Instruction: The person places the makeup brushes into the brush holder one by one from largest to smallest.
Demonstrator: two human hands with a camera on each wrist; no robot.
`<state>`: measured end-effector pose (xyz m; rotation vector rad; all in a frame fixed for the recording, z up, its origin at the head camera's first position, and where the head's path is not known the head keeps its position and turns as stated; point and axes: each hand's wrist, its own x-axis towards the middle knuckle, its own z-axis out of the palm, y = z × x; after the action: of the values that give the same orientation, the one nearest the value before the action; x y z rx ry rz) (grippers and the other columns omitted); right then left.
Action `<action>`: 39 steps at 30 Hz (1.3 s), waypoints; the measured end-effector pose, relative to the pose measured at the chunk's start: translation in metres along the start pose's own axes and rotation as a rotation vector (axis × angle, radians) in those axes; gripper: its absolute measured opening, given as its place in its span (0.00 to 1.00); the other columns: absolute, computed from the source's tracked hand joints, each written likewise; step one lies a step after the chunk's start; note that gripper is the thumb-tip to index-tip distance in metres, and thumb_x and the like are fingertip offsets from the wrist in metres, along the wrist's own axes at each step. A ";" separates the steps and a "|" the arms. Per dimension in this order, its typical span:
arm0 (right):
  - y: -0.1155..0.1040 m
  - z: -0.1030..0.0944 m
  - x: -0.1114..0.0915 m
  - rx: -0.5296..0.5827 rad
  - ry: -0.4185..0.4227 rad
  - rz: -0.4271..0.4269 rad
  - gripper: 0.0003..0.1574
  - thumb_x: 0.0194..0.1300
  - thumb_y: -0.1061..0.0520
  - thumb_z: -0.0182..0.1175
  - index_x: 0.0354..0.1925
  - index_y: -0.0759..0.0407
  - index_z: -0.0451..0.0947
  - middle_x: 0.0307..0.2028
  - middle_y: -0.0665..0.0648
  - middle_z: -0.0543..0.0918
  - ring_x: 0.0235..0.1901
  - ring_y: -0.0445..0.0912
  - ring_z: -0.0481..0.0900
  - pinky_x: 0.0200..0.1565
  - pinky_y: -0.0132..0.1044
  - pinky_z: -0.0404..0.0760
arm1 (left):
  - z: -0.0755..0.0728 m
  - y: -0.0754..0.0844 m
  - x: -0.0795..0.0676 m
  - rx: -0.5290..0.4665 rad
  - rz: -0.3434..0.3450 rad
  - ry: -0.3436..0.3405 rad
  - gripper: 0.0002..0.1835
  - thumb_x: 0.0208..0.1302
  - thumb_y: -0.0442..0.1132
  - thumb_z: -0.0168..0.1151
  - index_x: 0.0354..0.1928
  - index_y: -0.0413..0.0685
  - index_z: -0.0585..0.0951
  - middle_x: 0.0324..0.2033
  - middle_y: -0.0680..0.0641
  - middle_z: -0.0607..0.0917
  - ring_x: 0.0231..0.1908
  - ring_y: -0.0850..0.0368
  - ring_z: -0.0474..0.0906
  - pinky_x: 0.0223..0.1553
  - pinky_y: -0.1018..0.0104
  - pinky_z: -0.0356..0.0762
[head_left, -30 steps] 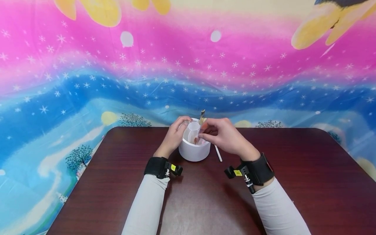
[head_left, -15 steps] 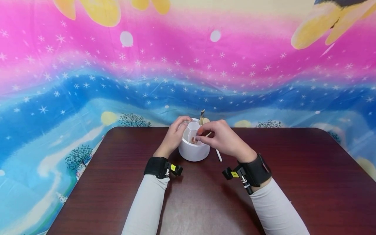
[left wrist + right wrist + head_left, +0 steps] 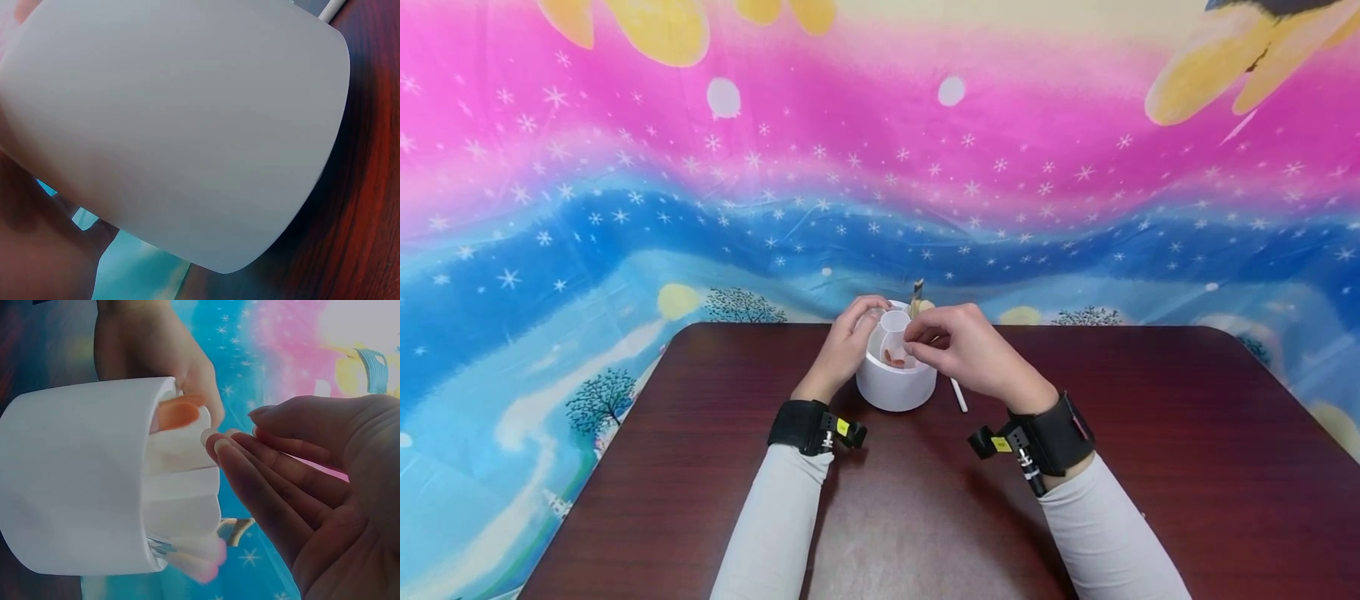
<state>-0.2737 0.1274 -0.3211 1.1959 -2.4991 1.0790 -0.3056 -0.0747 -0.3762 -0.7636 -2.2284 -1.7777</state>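
Note:
A white round brush holder [image 3: 895, 390] with inner compartments and a raised centre tube [image 3: 894, 323] stands near the table's far edge. My left hand [image 3: 841, 350] grips its left side, fingers over the rim. In the left wrist view, the holder's wall [image 3: 187, 137] fills most of the picture. My right hand [image 3: 966, 350] hovers by the holder's right rim; in the right wrist view its thumb and fingers are apart with nothing between them. A makeup brush with an orange-brown head [image 3: 178, 415] sits inside the holder. Another brush with pink-tipped white bristles [image 3: 203, 559] sticks out of it.
A thin white stick [image 3: 959, 395] lies on the dark red-brown table [image 3: 895, 508], right of the holder and partly hidden. A tall tan piece with a dark tip [image 3: 917, 293] rises at the holder's back. A patterned cloth [image 3: 880, 192] hangs behind the table.
The right hand has shifted slightly left and let go of the orange-brown brush, whose head now shows lower in the holder. My left hand has stayed in place.

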 end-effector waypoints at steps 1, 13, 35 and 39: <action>0.000 -0.001 0.000 -0.001 0.004 0.000 0.04 0.58 0.62 0.63 0.35 0.57 0.81 0.32 0.48 0.82 0.32 0.37 0.79 0.35 0.36 0.81 | 0.000 0.000 0.000 0.002 -0.001 0.000 0.14 0.72 0.33 0.40 0.48 0.35 0.75 0.55 0.40 0.72 0.57 0.53 0.64 0.57 0.47 0.62; 0.009 -0.022 -0.006 -0.056 0.068 0.067 0.04 0.59 0.60 0.63 0.35 0.55 0.81 0.32 0.46 0.82 0.30 0.37 0.79 0.34 0.35 0.81 | 0.003 -0.033 0.008 0.019 0.012 0.023 0.13 0.73 0.37 0.41 0.48 0.45 0.77 0.54 0.49 0.74 0.57 0.57 0.64 0.59 0.48 0.60; 0.033 -0.027 -0.014 -0.271 0.001 0.223 0.06 0.59 0.57 0.63 0.35 0.57 0.82 0.29 0.51 0.82 0.29 0.42 0.78 0.32 0.41 0.80 | 0.002 0.000 0.000 0.012 0.015 0.019 0.13 0.71 0.31 0.41 0.48 0.35 0.75 0.54 0.40 0.73 0.57 0.51 0.64 0.59 0.46 0.60; 0.040 -0.023 -0.016 -0.305 -0.034 0.272 0.07 0.58 0.56 0.64 0.36 0.57 0.81 0.28 0.51 0.81 0.28 0.42 0.77 0.31 0.40 0.78 | 0.003 -0.001 -0.001 0.012 0.010 0.019 0.13 0.71 0.31 0.40 0.48 0.35 0.75 0.54 0.40 0.73 0.57 0.51 0.64 0.59 0.46 0.60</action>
<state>-0.2957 0.1693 -0.3325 0.8152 -2.7821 0.6928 -0.3050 -0.0726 -0.3785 -0.7510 -2.2164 -1.7582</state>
